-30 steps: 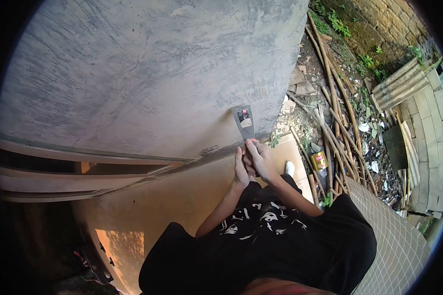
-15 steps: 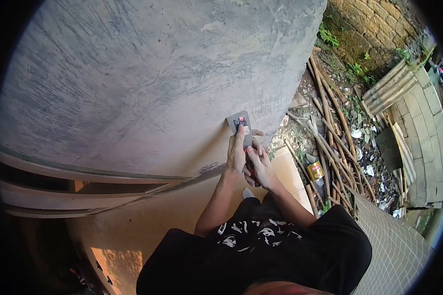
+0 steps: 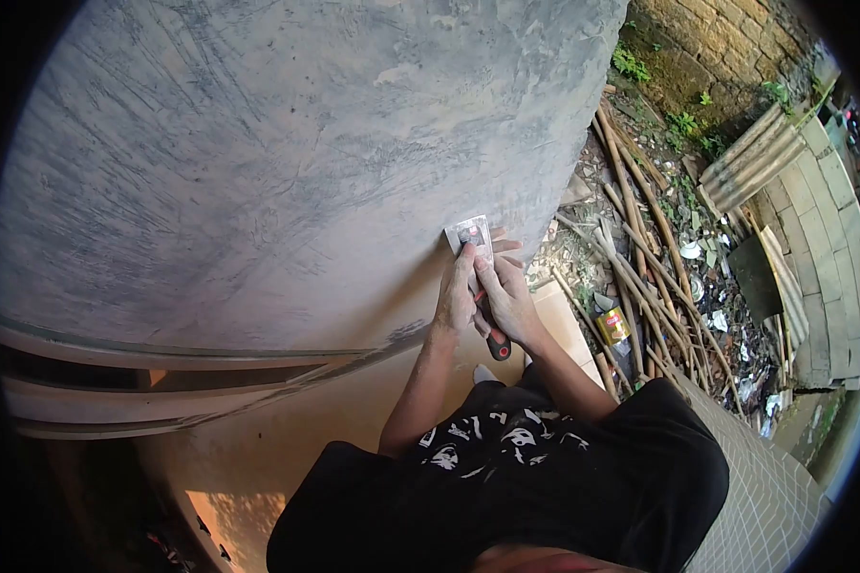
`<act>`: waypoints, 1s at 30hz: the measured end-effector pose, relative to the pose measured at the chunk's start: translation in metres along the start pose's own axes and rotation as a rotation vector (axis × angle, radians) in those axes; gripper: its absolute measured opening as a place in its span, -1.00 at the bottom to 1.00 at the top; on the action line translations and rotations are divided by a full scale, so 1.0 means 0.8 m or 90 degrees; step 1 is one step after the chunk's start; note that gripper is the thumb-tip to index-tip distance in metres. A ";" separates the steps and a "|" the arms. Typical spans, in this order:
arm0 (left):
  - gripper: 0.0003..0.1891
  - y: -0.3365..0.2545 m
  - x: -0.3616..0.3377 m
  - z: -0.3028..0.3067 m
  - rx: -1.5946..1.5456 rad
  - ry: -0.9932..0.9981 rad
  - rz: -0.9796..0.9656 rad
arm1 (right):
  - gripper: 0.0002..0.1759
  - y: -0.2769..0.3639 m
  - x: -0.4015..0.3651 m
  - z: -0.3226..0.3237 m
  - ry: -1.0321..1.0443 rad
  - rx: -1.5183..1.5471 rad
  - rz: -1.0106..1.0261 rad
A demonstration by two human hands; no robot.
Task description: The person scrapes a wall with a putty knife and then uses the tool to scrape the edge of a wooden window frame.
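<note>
A putty knife [image 3: 482,245] with a flat blade and a red-and-black handle is held in front of my body, close to the grey wall [image 3: 287,172]. My left hand [image 3: 456,298] is closed on it, thumb pressed on the blade's face near its label. From the other side, my right hand [image 3: 509,298] grips it too, its thumb lying on the blade and its fingers reaching behind. The butt of the handle sticks out below both hands. Pale dust coats my fingers, and the blade's face looks whitish.
Below the wall's left part runs a ledge with a dark recess [image 3: 153,374]. To the right lie bamboo poles [image 3: 631,244], a yellow can [image 3: 612,326] and scattered rubble. Corrugated sheets [image 3: 753,170] lean by a block wall [image 3: 817,258]. A tan floor [image 3: 325,420] stretches beneath me.
The blade has tilted, so its face now looks brighter. My right hand has slid up toward the blade, exposing the handle's end. The view has shifted slightly.
</note>
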State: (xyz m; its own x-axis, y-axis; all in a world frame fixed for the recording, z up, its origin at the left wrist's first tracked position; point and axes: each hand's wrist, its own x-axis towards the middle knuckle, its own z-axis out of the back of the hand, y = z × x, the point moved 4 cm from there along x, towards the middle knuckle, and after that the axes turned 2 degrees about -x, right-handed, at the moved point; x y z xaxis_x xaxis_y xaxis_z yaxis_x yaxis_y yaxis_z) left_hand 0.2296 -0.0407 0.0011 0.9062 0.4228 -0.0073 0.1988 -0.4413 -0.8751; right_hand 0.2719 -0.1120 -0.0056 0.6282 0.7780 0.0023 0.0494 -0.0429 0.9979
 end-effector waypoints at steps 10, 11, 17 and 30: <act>-0.36 0.030 -0.002 0.022 0.114 -0.111 -0.007 | -0.63 -0.009 -0.007 -0.002 -0.204 -0.137 0.146; -0.36 0.026 0.000 0.021 0.134 -0.133 -0.004 | -0.63 -0.008 -0.007 -0.001 -0.202 -0.139 0.136; -0.34 0.015 -0.001 0.009 0.147 -0.154 -0.044 | -0.63 -0.015 -0.012 -0.005 -0.139 -0.079 -0.077; -0.36 0.004 0.006 0.001 0.155 -0.165 -0.077 | -0.60 0.007 -0.003 0.001 -0.141 0.002 -0.035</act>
State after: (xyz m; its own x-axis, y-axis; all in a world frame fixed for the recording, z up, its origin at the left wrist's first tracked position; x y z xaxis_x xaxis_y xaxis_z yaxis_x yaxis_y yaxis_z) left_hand 0.2341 -0.0398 -0.0019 0.7513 0.6599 0.0084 0.1762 -0.1882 -0.9662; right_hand 0.2715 -0.1143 0.0002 0.7796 0.6226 -0.0675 0.0909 -0.0059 0.9958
